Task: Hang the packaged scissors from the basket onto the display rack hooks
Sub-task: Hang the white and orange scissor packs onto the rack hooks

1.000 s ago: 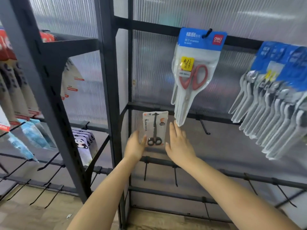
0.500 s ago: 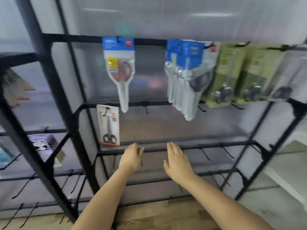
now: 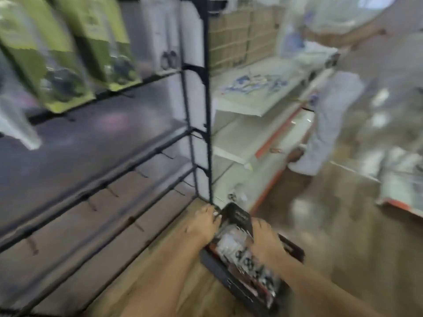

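Where rack (image 3: 207,115) ends, wooden floor (image 3: 357,236)

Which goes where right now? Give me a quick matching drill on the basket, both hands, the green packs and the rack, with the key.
Things:
1. basket
2. green packs
3. dark pack
4. display rack

Places or states:
A. hanging at the upper left of the rack
B. on the wooden floor at the foot of the rack, filled with packaged goods
C. standing up from the basket between the left hand and the right hand
D. black frame whose lower hooks hang bare

Pairs: 1-B, 2-A, 3-C, 4-D. Motion blur hides whether either hand grips anything.
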